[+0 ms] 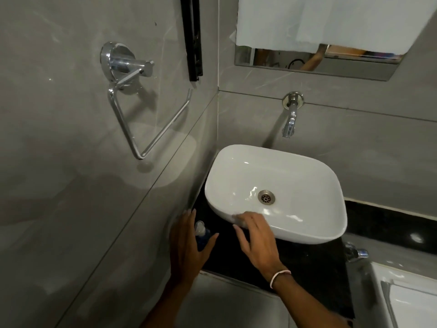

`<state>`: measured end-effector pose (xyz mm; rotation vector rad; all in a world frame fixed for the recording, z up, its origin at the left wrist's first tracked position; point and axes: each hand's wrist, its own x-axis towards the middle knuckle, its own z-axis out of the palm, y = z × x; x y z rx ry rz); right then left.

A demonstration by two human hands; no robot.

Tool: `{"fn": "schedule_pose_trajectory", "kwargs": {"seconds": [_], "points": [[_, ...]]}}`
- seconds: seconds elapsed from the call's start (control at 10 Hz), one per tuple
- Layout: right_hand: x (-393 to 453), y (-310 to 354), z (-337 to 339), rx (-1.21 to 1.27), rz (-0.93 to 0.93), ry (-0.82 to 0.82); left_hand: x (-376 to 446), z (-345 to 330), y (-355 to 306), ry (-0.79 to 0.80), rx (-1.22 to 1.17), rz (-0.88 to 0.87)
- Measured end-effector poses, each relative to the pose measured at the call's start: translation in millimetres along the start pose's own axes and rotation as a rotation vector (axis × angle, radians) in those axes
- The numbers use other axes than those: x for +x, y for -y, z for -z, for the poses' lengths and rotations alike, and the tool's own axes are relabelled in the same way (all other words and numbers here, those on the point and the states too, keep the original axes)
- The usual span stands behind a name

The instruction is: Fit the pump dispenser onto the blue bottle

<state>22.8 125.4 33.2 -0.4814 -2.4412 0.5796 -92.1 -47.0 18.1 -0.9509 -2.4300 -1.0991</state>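
Walls of grey tile close in a corner where we see a white basin [307,223] sitting on a black counter [307,261]. Our right hand [256,235] hovers over the basin's near rim, fingers spread, holding nothing. Our left hand [189,247] is open beside the bottle [203,240], cupping toward it but not clearly gripping. The bottle stands on the counter between wall and basin, and the pump [199,227] seems already at its neck, though blur hides the seating. We judge this the reach stage; next, steady the bottle and twist the pump tight.
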Motion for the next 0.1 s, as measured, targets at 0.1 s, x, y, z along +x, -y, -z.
{"fn": "schedule_pose_trajectory", "kwargs": {"seconds": [0.1], "points": [[5.1,-8.2,23.3,-0.141,0.005,-0.124,22.8,4.6,-28.4,-0.021,0.042,-0.155]]}}
